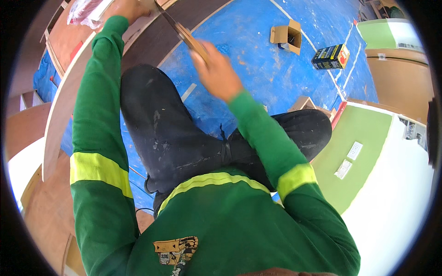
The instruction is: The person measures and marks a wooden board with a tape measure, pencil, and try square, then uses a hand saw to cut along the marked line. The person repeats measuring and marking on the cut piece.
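Note:
My right hand (215,76), slightly blurred, is wrapped round the wooden handle of a long tool (188,37). Its narrow dark metal part slants up to the left, and its far end is cut off by the top edge, so its exact kind does not show. At the top left, my left hand (128,10) is at a curved wooden board (69,99); its fingers are partly cut off and unclear. Beside it lies some crumpled clear and pinkish plastic wrapping (85,13).
Blue sheeting (239,60) covers the floor before my bent knees. On it stand an opened cardboard box (286,36) and a dark rectangular can (330,57). To the right is a green and white wall (354,129) with an outlet (355,150). Brown board (396,73) leans beyond.

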The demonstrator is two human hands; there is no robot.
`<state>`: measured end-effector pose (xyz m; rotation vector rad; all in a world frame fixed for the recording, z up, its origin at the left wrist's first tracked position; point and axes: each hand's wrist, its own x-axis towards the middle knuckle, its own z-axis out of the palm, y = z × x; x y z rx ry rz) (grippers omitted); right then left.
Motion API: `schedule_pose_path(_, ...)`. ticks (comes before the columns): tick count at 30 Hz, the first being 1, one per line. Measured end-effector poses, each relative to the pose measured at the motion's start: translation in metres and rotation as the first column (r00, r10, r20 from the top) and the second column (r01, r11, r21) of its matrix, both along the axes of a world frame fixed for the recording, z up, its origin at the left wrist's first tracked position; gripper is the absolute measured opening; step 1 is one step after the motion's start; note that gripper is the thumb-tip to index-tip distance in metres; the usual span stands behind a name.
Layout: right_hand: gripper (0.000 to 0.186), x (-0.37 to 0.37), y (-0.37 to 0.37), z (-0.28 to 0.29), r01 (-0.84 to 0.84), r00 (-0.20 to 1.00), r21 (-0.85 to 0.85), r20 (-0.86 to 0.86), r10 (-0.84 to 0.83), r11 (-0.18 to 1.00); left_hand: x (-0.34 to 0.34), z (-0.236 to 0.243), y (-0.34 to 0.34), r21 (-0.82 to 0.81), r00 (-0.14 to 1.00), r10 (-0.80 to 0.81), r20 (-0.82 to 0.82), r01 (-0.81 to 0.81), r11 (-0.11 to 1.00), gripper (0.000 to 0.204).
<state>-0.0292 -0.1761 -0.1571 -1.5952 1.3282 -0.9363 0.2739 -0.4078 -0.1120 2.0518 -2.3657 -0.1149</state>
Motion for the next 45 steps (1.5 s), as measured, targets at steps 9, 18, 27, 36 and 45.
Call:
schedule_pose_path(9, 0.048, -0.073, 0.124, 0.051, 0.017, 0.999, 0.114, -0.042, -0.013, 0.993, 0.007, -0.021, -0.009, -0.064, 1.0, -0.007, -0.01, 0.007, 0.998, 0.071)
schedule_pose_path(18, 0.039, 0.007, -0.016, -0.004, 0.029, 1.0, -0.109, 0.01, -0.028, 0.994, -0.013, 0.0, 0.001, -0.027, 1.0, 0.015, -0.005, -0.015, 1.0, 0.068)
schedule_pose_path(27, 0.043, 0.008, 0.003, 0.045, 0.015, 1.0, -0.173, -0.001, -0.015, 0.985, -0.028, 0.061, 0.044, -0.041, 0.997, -0.039, -0.065, 0.037, 0.998, 0.066)
schedule_pose_path(36, 0.043, -0.028, 0.065, 0.138, 0.088, 0.976, -0.318, -0.164, -0.147, 0.944, -0.085, 0.128, 0.08, -0.029, 0.976, -0.104, -0.19, 0.101, 0.995, 0.086)
schedule_pose_path(45, 0.046, -0.018, 0.058, 0.186, -0.063, 0.926, -0.383, -0.368, -0.09, 0.922, -0.029, 0.164, 0.106, -0.127, 0.894, -0.095, -0.438, 0.044, 0.991, 0.082)
